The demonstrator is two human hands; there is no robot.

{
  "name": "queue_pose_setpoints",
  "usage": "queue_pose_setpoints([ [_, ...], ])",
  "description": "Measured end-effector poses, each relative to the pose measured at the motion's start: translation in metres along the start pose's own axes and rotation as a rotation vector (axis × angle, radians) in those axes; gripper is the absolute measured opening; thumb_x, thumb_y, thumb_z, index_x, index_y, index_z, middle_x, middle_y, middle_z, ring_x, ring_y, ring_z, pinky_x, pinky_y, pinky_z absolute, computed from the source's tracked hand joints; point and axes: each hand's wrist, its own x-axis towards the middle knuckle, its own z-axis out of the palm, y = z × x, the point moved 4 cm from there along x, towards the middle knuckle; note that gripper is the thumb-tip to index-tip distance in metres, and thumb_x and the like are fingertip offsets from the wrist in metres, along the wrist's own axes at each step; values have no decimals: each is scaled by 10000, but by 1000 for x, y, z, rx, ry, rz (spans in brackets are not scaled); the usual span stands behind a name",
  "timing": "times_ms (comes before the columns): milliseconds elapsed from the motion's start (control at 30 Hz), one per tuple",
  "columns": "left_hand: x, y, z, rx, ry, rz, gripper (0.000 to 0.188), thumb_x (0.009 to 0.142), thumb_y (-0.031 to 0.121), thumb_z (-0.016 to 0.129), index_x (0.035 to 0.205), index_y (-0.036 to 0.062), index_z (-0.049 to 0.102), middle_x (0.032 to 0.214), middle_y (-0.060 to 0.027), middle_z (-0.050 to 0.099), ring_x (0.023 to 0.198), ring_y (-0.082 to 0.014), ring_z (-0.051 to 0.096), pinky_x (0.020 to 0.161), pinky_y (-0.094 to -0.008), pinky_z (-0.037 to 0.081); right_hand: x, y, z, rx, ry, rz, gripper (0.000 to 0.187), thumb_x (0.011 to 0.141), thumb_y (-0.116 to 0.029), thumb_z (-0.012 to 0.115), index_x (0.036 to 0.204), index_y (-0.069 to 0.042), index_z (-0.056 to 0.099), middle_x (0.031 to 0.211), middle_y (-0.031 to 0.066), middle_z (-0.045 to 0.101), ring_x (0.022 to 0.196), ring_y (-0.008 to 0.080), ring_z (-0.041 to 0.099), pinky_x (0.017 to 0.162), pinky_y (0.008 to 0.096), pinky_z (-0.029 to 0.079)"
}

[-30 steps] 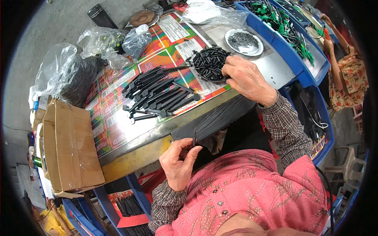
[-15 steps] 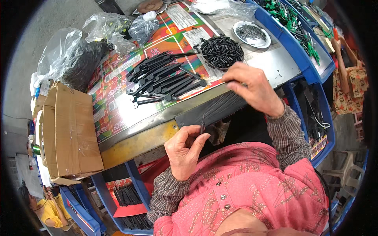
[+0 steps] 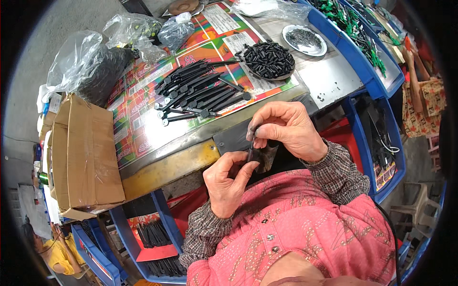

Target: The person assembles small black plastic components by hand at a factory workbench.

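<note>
Near the table edge (image 3: 176,171): black stick (image 3: 250,152) | left hand (image 3: 226,183): thumb and finger pinch it | right hand (image 3: 288,131): fingers bent at its tip, cannot tell if pinching | black bits (image 3: 268,60): on table

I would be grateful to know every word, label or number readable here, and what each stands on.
Rectangular multicoloured printed sheet on the grey metal-topped table: repeated capital lettering, partly legible; wording not copied here.
White rectangular panels on that sheet: fine print, too small to read.
Orange-and-cream patterned fabric garment at far right: dark letter-like shapes, too small to be sure.
White label near the tan cardboard box: too blurred to read.
</note>
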Motion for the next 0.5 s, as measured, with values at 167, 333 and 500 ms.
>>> queue_pose_setpoints([
  [167, -1, -2, -2, -2, 2, 8, 133, 799, 21, 739, 889, -19, 649, 715, -52, 648, 609, -76, 594, 561, -230, 479, 0, 6, 3, 25, -7, 35, 96, 869, -21, 641, 936, 46, 627, 885, 119, 662, 713, 126, 637, 659, 242, 538],
  [333, 0, -4, -2, -33, 15, 15, 132, 799, 26, 739, 887, -17, 651, 713, -53, 646, 603, -79, 591, 560, -232, 477, -1, 10, 5, -3, -18, 71, 82, 854, -7, 649, 918, 39, 630, 906, 91, 643, 730, 106, 624, 663, 224, 530],
  [500, -1, -5, -2, 18, 24, 24, 130, 791, 21, 741, 883, -14, 655, 709, -54, 646, 605, -82, 593, 561, -233, 473, -2, 14, 8, -89, -69, 39, 118, 871, -43, 663, 965, 22, 637, 829, 6, 631, 741, 50, 590, 643, 192, 479],
])
